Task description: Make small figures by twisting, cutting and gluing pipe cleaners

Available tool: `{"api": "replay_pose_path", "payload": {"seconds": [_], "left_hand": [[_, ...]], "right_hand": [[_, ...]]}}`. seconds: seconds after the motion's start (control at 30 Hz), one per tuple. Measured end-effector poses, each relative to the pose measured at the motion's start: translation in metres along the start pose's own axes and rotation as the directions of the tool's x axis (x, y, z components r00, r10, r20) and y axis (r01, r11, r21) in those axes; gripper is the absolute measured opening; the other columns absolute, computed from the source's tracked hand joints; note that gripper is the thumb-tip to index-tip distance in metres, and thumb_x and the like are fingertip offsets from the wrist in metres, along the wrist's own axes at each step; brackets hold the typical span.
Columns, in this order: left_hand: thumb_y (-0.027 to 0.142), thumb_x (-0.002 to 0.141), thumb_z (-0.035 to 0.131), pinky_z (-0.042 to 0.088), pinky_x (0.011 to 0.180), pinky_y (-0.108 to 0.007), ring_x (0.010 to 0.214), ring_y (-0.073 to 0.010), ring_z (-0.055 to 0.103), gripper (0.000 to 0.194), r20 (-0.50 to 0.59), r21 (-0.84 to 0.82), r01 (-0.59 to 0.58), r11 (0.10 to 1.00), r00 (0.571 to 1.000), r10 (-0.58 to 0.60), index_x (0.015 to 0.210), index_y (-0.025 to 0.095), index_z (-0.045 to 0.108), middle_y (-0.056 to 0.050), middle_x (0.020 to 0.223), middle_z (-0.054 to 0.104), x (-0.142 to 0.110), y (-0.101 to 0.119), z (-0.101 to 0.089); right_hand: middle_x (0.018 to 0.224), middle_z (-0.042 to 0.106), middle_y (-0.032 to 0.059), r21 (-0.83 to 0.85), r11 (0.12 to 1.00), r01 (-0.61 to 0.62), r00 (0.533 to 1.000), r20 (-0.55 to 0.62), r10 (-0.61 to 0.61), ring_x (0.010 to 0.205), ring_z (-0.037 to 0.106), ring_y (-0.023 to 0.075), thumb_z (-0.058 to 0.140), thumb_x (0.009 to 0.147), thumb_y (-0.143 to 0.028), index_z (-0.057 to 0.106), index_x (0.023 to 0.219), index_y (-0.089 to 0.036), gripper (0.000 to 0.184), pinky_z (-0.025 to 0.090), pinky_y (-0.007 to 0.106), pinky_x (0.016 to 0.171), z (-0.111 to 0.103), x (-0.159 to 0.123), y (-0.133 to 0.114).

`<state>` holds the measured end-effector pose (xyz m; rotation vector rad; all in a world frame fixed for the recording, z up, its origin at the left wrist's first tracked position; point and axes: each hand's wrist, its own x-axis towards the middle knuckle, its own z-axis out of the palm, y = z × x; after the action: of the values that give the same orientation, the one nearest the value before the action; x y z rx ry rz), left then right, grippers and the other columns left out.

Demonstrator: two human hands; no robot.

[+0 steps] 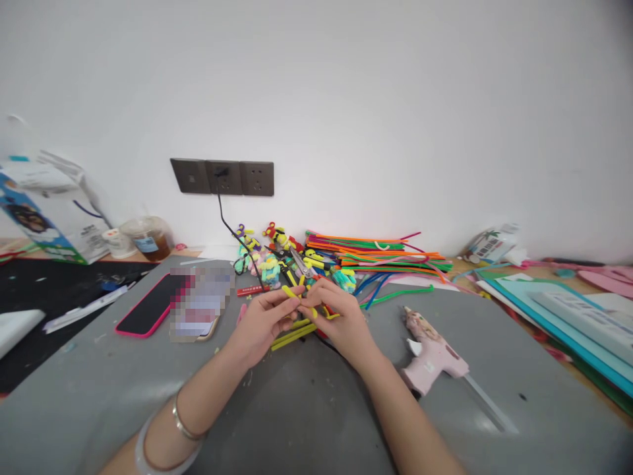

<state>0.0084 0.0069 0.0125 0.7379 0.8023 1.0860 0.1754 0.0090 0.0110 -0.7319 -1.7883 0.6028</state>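
Observation:
Fingers of my left hand [262, 324] and my right hand [343, 324] meet above the middle of the grey mat [306, 409]. Between them they pinch a bent yellow pipe cleaner [289, 291], whose ends stick out past the fingertips. More yellow pipe cleaners [291, 336] lie on the mat just beneath my hands. Behind my fingers is a jumble of small twisted pipe-cleaner figures [271, 269] and scissors or pliers [301, 264], partly hidden. My right hand covers some of that pile.
Bundled coloured pipe cleaners [386, 254] lie along the wall. At right rests a pink glue gun [430, 356] with a glue stick in its back. A pink-edged phone [153, 307] and a blurred phone [202, 307] lie left. A black cord [232, 231] runs down from the socket [222, 177].

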Motion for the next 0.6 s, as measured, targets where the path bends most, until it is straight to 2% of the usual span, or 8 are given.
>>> {"api": "replay_pose_path", "payload": {"seconds": [0.2,0.37,0.43,0.5,0.6], "left_hand": [[0.031,0.057,0.094,0.043,0.061,-0.023,0.061,-0.0072,0.050,0.033,-0.019,0.060,-0.081,0.995,0.996,0.083,0.083,0.014,0.083,-0.004,0.077,0.071,0.002,-0.001,-0.002],[0.034,0.055,0.094,0.039,0.057,-0.022,0.058,-0.0065,0.044,0.034,-0.020,0.107,-0.130,0.986,0.991,0.133,0.083,0.017,0.084,-0.002,0.070,0.071,0.005,0.000,-0.006],[0.036,0.056,0.093,0.042,0.060,-0.022,0.061,-0.0075,0.049,0.032,-0.017,0.158,-0.146,0.977,0.989,0.150,0.080,0.017,0.084,-0.006,0.085,0.077,0.005,-0.002,-0.008],[0.040,0.060,0.091,0.049,0.070,-0.026,0.073,-0.0124,0.060,0.030,-0.013,0.223,-0.170,0.960,0.984,0.178,0.079,0.018,0.084,-0.009,0.103,0.079,0.005,-0.003,-0.010],[0.043,0.066,0.087,0.052,0.086,-0.034,0.092,-0.0216,0.068,0.032,0.012,0.325,-0.209,0.923,0.976,0.216,0.088,0.019,0.084,-0.010,0.110,0.079,0.003,-0.004,-0.011]], "right_hand": [[0.076,0.061,0.0037,-0.005,1.000,0.010,1.000,0.021,-0.010,0.072,0.058,0.0187,0.065,0.092,-0.028,0.064,0.076,-0.022,0.017,0.047,0.030,0.065,-0.002,0.000,0.000],[0.084,0.070,0.0061,0.029,0.999,-0.039,0.998,0.059,0.037,0.078,0.063,0.0199,0.061,0.095,-0.026,0.072,0.090,-0.022,0.012,0.048,0.032,0.071,-0.008,0.001,-0.005],[0.082,0.070,0.0054,0.039,0.997,-0.062,0.997,0.041,0.061,0.076,0.062,0.0196,0.063,0.094,-0.028,0.072,0.088,-0.022,0.012,0.048,0.031,0.068,-0.009,0.001,-0.006],[0.077,0.067,0.0036,0.041,0.994,-0.103,0.995,0.009,0.103,0.069,0.059,0.0182,0.066,0.092,-0.033,0.069,0.082,-0.022,0.015,0.045,0.030,0.064,-0.009,0.001,-0.007],[0.071,0.059,0.0009,0.065,0.980,-0.187,0.982,-0.021,0.189,0.063,0.051,0.0162,0.068,0.089,-0.041,0.061,0.074,-0.022,0.026,0.041,0.028,0.060,-0.007,0.000,-0.007]]}}
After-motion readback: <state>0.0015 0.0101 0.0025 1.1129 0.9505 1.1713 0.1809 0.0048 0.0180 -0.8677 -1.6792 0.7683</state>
